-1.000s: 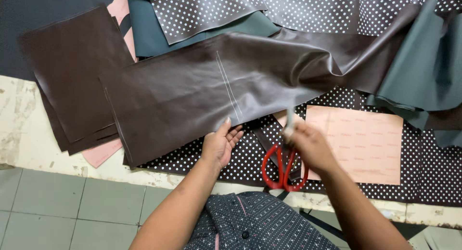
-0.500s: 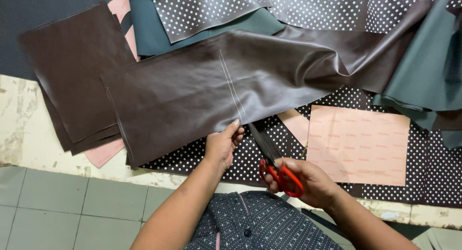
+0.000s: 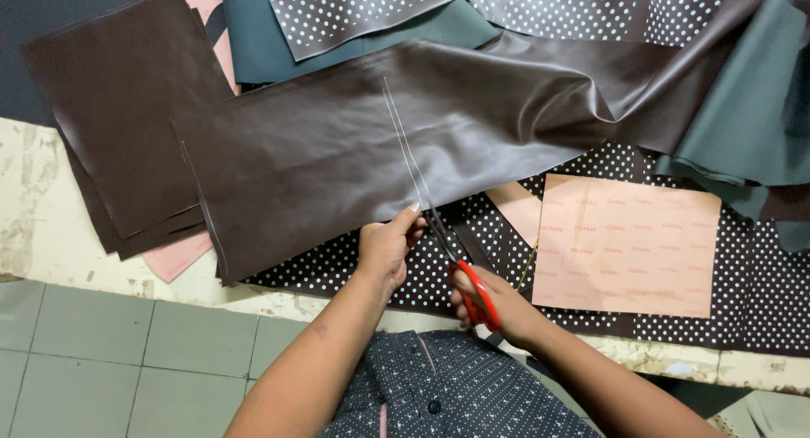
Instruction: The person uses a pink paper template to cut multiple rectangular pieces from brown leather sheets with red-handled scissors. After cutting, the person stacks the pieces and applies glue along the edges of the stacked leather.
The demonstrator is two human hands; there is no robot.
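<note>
Worn, pale bench [image 3: 51,235] with a chipped near edge, grey floor tiles [image 3: 110,354] below it, nearly all of the top buried under sheets of material.

At the centre, a long dark brown leatherette sheet [image 3: 337,151], lying flat at its left end, rumpled and folded toward the right, marked across its width with a thin pale line [image 3: 403,147]. At the near edge of that sheet, right where the line ends, the left hand [image 3: 386,248], fingers curled, thumb and fingertips pinching the edge. Just right of it, red-handled scissors [image 3: 460,265], dark blades pointing up-left with the tips at the sheet's edge beside the left thumb; whether the blades are parted cannot be told. Closed around the red loops, the right hand [image 3: 498,307], gripping firmly.

Under both hands, black fabric with white polka dots [image 3: 337,265], spread along the near side of the bench. On it, to the right of the scissors, a pink rectangular paper pattern [image 3: 629,244] with faint repeated print, and a smaller pink piece [image 3: 516,208] tucked partly beneath the brown sheet.

At far left, a stack of dark brown rectangular cut pieces [image 3: 118,117], a pink sheet [image 3: 173,256] peeping out below. Further back, teal leatherette [image 3: 278,41], more dotted fabric [image 3: 354,8] over it, and grey-green material [image 3: 751,100] bunched at far right.

At the bottom, a dark patterned shirt [image 3: 447,387].
</note>
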